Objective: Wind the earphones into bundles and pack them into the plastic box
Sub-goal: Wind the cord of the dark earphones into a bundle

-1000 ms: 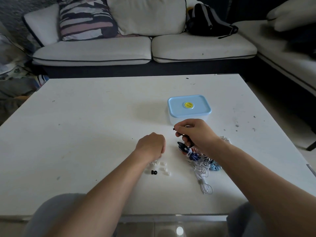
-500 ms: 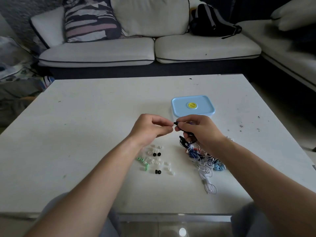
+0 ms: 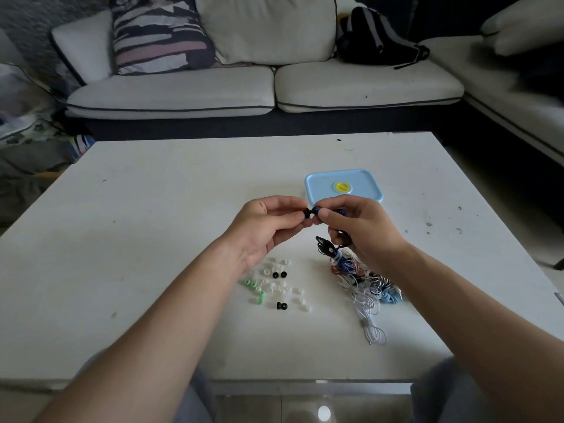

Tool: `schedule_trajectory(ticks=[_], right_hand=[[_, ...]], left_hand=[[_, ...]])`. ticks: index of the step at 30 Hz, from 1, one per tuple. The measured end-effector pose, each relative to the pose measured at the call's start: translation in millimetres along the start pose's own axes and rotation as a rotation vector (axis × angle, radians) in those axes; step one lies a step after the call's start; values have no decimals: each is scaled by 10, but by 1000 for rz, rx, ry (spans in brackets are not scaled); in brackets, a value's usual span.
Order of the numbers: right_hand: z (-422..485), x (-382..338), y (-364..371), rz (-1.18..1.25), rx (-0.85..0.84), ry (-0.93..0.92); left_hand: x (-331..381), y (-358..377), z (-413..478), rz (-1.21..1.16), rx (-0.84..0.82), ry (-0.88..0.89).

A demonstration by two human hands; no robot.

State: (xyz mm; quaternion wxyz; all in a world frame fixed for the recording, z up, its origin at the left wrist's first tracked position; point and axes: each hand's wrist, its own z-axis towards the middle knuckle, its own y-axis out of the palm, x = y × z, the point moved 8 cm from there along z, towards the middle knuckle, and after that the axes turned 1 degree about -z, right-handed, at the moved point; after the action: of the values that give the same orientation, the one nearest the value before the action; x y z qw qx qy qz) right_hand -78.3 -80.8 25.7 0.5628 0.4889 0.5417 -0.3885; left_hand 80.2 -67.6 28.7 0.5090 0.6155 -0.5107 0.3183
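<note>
Earphones (image 3: 366,288): tangled heap on tabletop (image 3: 152,239). Plastic box (image 3: 323,187): at its 12 o'clock, lid on, contents hidden. Your left hand (image 3: 262,227) and right hand (image 3: 363,227) together pinch one earbud (image 3: 309,212).

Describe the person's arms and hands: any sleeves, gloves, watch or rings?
Both arms are bare: the left forearm and right forearm show no sleeve up to the frame edge. The left hand and right hand wear no gloves, and no watch, bracelet or ring is visible.
</note>
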Motion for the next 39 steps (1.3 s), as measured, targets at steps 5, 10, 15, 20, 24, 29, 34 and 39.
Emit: schedule_trajectory(ticks=[5, 10, 15, 20, 24, 29, 34, 39], right_hand=[[0, 1, 3, -46, -1, -18], [-7, -11, 1, -45, 2, -23], [-2, -26, 4, -68, -12, -40], [1, -31, 6, -49, -45, -48], [10, -31, 17, -31, -59, -43], [7, -35, 17, -31, -71, -39], [7, -47, 2, -75, -57, -48], [-15, -101, -3, -162, -39, -88]], left_hand=[[-5, -3, 2, 43, 10, 8], [-12, 5, 13, 23, 12, 11], [-12, 9, 6, 12, 10, 14], [-2, 44, -10, 3, -15, 20], [-3, 69, -15, 0, -35, 12], [-13, 79, -26, -3, -33, -1], [-31, 77, -31, 0, -22, -11], [-49, 73, -32, 8, -13, -11]])
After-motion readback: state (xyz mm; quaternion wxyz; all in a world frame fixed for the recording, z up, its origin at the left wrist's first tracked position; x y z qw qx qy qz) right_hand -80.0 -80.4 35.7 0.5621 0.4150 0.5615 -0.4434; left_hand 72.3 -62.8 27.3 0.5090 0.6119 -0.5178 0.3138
